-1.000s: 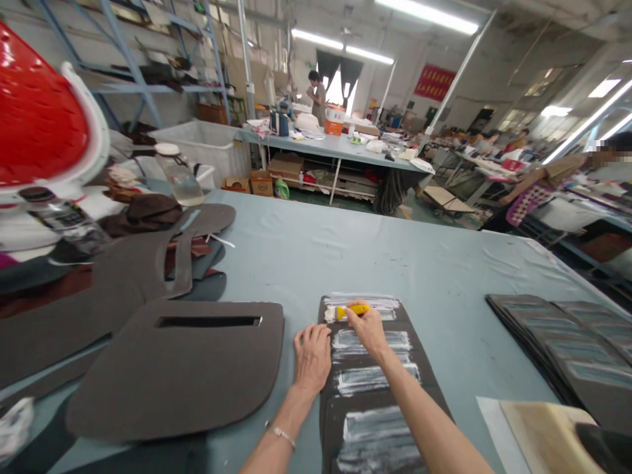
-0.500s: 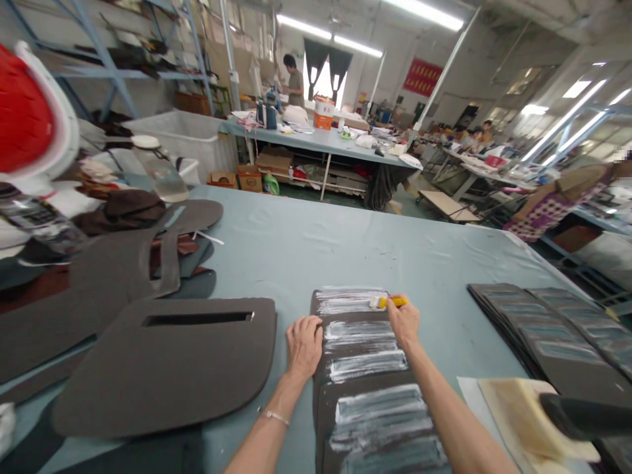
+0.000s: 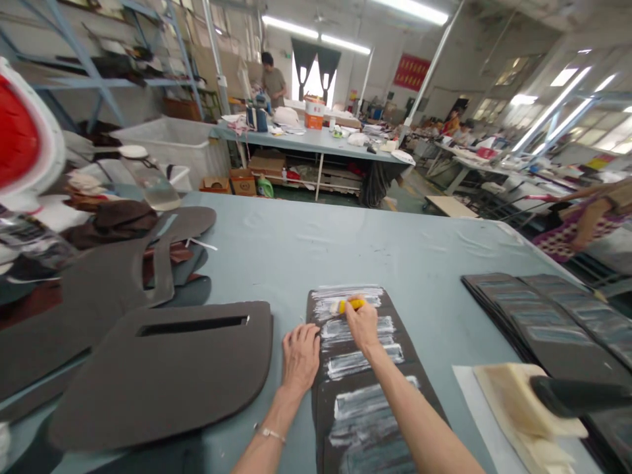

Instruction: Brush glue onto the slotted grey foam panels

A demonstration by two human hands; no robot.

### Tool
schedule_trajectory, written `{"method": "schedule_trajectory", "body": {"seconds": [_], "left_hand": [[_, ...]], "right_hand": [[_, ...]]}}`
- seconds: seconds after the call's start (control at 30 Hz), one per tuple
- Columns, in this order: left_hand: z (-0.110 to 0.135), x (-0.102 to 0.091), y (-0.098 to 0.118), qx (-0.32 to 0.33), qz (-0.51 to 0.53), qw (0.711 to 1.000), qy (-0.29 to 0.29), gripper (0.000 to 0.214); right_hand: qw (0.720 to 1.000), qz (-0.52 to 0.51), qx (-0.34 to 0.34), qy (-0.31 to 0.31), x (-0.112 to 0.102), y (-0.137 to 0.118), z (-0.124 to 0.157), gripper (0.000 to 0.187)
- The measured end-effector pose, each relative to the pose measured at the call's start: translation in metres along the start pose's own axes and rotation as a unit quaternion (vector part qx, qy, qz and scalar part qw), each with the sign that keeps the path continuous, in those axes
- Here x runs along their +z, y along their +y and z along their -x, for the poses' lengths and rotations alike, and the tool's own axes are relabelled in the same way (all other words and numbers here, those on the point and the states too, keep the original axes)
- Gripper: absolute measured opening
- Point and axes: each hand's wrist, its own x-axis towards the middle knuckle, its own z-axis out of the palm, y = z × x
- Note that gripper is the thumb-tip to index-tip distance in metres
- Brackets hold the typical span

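My right hand [image 3: 364, 322] is closed around the yellow handle of a paintbrush [image 3: 352, 304]. The brush's pale bristles touch the far end of a dark grey panel [image 3: 395, 309], which bears several bands of wet white glue-like coating [image 3: 365, 359]. More such panels seem to lie overlapped beneath it, towards me. My left hand [image 3: 301, 355] rests flat at the panel's left edge, fingers stretched out and holding nothing. To its left lies a large dark grey piece with a slot [image 3: 197, 368].
At right are a stack of streaked dark panels [image 3: 557, 329] and a cream container with a black handle [image 3: 528, 401] on white paper. Far left, a clear jar [image 3: 151, 181] stands behind dark cut pieces [image 3: 99, 283]. A person [image 3: 587, 217] is beyond the table's right edge.
My right hand has swept the brush leftwards across the panel's far band. My left hand stays at the panel's edge. The view has shifted slightly, and the person at right has moved.
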Motion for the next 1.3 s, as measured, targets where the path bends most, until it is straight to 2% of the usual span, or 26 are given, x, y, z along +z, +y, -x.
{"method": "schedule_trajectory", "body": {"seconds": [0.1, 0.23, 0.33, 0.4, 0.47, 0.53, 0.67, 0.77, 0.83, 0.93, 1.0, 1.03, 1.1, 1.2, 1.27, 1.3], "left_hand": [[0.000, 0.003, -0.001, 0.006, -0.006, 1.000, -0.001, 0.027], [0.000, 0.004, -0.002, 0.004, -0.010, 1.000, -0.006, 0.027], [-0.001, 0.004, -0.001, 0.004, -0.013, 1.000, -0.006, 0.027], [-0.001, 0.004, 0.000, 0.006, -0.015, 1.000, -0.005, 0.027], [-0.002, 0.004, 0.000, 0.007, -0.015, 1.000, -0.002, 0.027], [-0.002, 0.004, 0.001, 0.006, -0.014, 1.000, -0.001, 0.027], [-0.002, 0.004, 0.002, 0.002, -0.010, 1.000, -0.004, 0.026], [-0.001, 0.004, 0.002, 0.000, -0.009, 1.000, -0.005, 0.026], [-0.001, 0.005, 0.001, 0.001, -0.006, 1.000, -0.004, 0.026], [-0.001, 0.004, 0.000, 0.003, -0.002, 1.000, -0.005, 0.026], [-0.001, 0.004, 0.000, 0.003, -0.001, 1.000, -0.006, 0.026], [-0.001, 0.003, 0.000, 0.003, 0.000, 1.000, -0.007, 0.026], [-0.001, 0.002, 0.001, 0.002, 0.002, 1.000, -0.007, 0.026], [-0.001, 0.001, 0.002, -0.005, 0.005, 1.000, -0.002, 0.026], [-0.001, 0.001, 0.002, -0.007, 0.006, 1.000, 0.000, 0.025], [-0.001, 0.001, 0.002, -0.006, 0.006, 1.000, 0.000, 0.024]], "right_hand": [[0.999, -0.032, 0.001, -0.038, -0.015, 0.024, -0.005, 0.025], [0.994, 0.025, 0.084, 0.064, -0.057, 0.080, -0.029, 0.028], [0.984, 0.078, 0.101, 0.121, -0.076, 0.098, -0.038, 0.028], [0.991, 0.059, 0.071, 0.100, -0.074, 0.094, -0.034, 0.030], [0.998, 0.015, 0.040, 0.045, -0.068, 0.088, -0.025, 0.031], [0.998, -0.016, 0.058, 0.018, -0.068, 0.091, -0.019, 0.033], [0.986, 0.012, 0.143, 0.085, -0.090, 0.110, -0.025, 0.032], [0.985, -0.028, 0.145, 0.086, -0.096, 0.099, -0.028, 0.033], [0.985, -0.099, 0.127, 0.057, -0.084, 0.074, -0.020, 0.034], [0.982, -0.175, 0.066, -0.018, -0.053, 0.033, -0.002, 0.028], [0.981, -0.186, 0.031, -0.056, -0.040, 0.021, 0.008, 0.024], [0.981, -0.182, 0.027, -0.064, -0.038, 0.024, 0.010, 0.024], [0.985, -0.159, 0.048, -0.054, -0.046, 0.042, 0.007, 0.023], [0.990, -0.087, 0.108, 0.020, -0.071, 0.075, -0.006, 0.025], [0.990, -0.048, 0.121, 0.061, -0.078, 0.079, -0.014, 0.026], [0.990, -0.045, 0.115, 0.065, -0.075, 0.072, -0.015, 0.026]]}}
